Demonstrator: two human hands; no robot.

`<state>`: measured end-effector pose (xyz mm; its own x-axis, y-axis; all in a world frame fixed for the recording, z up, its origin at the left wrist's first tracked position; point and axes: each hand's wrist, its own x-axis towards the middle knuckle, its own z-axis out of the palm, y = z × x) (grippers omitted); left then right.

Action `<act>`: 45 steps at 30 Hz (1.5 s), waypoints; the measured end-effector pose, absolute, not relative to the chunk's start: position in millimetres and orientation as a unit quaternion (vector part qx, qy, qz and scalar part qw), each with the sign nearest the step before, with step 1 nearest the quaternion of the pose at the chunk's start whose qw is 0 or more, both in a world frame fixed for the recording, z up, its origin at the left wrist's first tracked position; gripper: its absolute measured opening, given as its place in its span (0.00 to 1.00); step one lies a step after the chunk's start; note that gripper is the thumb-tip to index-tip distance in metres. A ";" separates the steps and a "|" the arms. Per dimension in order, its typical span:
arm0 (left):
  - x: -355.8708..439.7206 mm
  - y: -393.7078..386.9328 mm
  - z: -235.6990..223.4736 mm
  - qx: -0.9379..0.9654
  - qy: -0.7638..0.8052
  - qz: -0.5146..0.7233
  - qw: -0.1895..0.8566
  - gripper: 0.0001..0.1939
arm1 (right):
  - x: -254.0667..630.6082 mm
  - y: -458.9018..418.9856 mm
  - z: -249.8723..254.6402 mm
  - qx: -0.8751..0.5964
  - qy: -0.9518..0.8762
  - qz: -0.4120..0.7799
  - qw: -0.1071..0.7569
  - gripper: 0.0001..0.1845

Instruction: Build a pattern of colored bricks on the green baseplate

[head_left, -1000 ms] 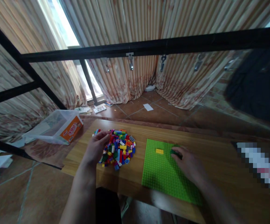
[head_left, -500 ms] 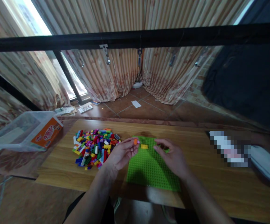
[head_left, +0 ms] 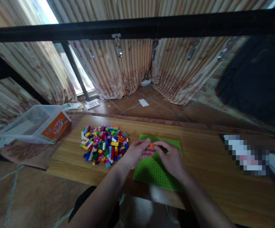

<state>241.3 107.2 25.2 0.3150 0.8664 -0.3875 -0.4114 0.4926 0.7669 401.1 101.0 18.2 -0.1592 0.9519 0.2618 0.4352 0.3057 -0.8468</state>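
Note:
An orange toy brick (head_left: pixel 151 146) is pinched between the fingertips of both hands, above the upper part of the green studded baseplate (head_left: pixel 155 175). My left hand (head_left: pixel 137 153) grips it from the left, palm partly turned up. From the right, my right hand (head_left: pixel 171 158) closes thumb and forefinger on the same brick. A bit of dark green shows under the right fingers; whether that is a held brick I cannot tell. My hands hide the yellow brick's place on the baseplate. Left of the hands lies a heap of mixed coloured bricks (head_left: pixel 105 145).
The wooden table (head_left: pixel 203 164) carries the baseplate and heap. A clear plastic box (head_left: pixel 33 125) with an orange label stands beyond its left end. A blurred-out flat item (head_left: pixel 244 155) lies on the right. A black metal bar (head_left: pixel 137 27) crosses in front of the curtains.
My left hand has gone from the heap to the baseplate with an orange brick. My right hand has moved left to meet it, and both now touch the brick. The view has shifted.

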 end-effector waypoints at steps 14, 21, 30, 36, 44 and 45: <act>159.2 125.8 47.0 0.338 0.459 0.509 0.645 0.16 | 359.1 85.1 5.9 -0.452 -0.770 0.299 0.337 0.09; 156.5 124.4 44.4 0.337 0.472 0.504 0.641 0.14 | 333.6 85.8 -5.4 -0.435 -0.796 0.264 0.327 0.13; 184.2 122.1 39.3 0.378 0.479 0.434 0.663 0.10 | 349.9 84.1 8.0 -0.496 -0.711 0.257 0.426 0.13; 207.0 119.3 30.1 0.404 0.467 0.400 0.678 0.12 | 365.7 89.5 14.8 -0.502 -0.699 0.276 0.428 0.14; 223.1 122.2 24.2 0.420 0.456 0.391 0.680 0.11 | 390.4 94.1 18.5 -0.503 -0.728 0.261 0.386 0.11; 223.6 123.3 23.2 0.427 0.463 0.397 0.667 0.10 | 397.1 96.9 18.1 -0.509 -0.729 0.248 0.386 0.11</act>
